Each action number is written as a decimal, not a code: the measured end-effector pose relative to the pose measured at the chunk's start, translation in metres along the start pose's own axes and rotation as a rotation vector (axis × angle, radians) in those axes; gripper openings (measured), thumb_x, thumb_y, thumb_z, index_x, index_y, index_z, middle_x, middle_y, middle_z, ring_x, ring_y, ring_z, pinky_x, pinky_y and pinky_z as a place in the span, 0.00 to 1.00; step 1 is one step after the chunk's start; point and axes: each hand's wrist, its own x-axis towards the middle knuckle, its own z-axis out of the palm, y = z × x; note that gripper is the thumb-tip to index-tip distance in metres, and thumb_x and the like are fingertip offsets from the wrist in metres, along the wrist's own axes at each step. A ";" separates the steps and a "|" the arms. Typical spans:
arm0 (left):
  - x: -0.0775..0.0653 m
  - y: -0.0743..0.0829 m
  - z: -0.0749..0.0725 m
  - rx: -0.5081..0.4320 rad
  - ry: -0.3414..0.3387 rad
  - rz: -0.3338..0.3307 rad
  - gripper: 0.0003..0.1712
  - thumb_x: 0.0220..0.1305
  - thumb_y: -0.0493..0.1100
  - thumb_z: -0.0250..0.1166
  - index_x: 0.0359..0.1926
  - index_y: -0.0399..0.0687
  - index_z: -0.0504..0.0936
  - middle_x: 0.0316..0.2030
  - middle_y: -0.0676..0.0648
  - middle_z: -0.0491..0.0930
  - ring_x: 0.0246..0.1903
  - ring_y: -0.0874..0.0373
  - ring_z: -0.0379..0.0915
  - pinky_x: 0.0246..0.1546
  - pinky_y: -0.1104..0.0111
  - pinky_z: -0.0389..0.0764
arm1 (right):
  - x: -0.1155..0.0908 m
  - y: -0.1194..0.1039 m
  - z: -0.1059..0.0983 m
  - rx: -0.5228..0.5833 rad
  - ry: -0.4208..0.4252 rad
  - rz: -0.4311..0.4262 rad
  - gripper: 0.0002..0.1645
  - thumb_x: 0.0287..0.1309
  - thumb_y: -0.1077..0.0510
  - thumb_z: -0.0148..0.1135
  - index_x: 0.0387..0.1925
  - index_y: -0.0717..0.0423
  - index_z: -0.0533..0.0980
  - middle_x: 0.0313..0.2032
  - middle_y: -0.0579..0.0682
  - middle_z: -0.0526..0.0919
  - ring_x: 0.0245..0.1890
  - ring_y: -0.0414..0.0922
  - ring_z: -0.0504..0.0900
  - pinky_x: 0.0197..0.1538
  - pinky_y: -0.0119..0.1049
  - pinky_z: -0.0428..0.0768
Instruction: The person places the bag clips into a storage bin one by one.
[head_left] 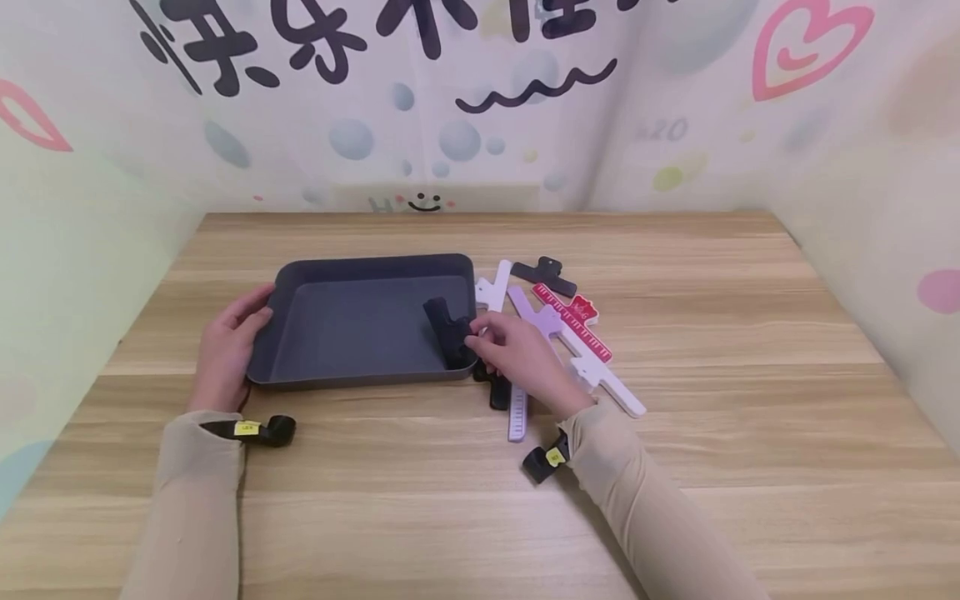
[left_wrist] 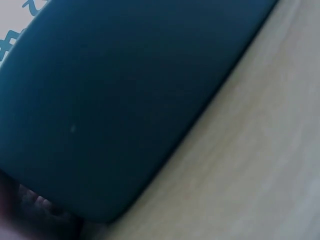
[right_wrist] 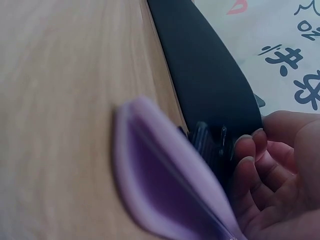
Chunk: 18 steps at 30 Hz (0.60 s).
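Observation:
A dark grey rectangular tray (head_left: 345, 333) lies on the table. My left hand (head_left: 225, 350) grips its left side, thumb at the rim. In the left wrist view the tray's outer wall (left_wrist: 130, 100) fills much of the picture. Between the thumb and fingers of my right hand (head_left: 521, 354) is a black clip (head_left: 442, 321), pinched at its handle. This clip tilts inside the tray's right end, close to the rim. Beneath the right hand, another black clip (head_left: 498, 392) and a lavender clip (head_left: 517, 417) lie beside the tray.
Right of the tray are several more long clips: a white one (head_left: 495, 287), a black one (head_left: 547, 272), a red one (head_left: 573, 315), a lavender one (head_left: 528, 308) and another white one (head_left: 611, 387). A printed curtain (head_left: 450, 150) hangs behind the wooden table (head_left: 360, 492).

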 end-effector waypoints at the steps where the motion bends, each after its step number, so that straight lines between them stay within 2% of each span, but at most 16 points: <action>1: 0.000 0.000 -0.001 -0.002 0.001 -0.004 0.23 0.61 0.43 0.58 0.58 0.49 0.71 0.57 0.52 0.68 0.56 0.62 0.58 0.45 0.83 0.62 | 0.000 0.000 0.000 -0.002 -0.002 0.001 0.13 0.55 0.46 0.58 0.42 0.41 0.74 0.19 0.46 0.77 0.20 0.43 0.75 0.27 0.37 0.74; 18: 0.001 0.000 -0.001 -0.057 -0.003 -0.021 0.23 0.61 0.43 0.58 0.58 0.49 0.71 0.58 0.52 0.68 0.57 0.62 0.57 0.47 0.82 0.62 | 0.000 -0.003 0.001 -0.021 0.004 -0.013 0.12 0.55 0.46 0.57 0.42 0.41 0.74 0.19 0.46 0.76 0.19 0.43 0.75 0.25 0.37 0.73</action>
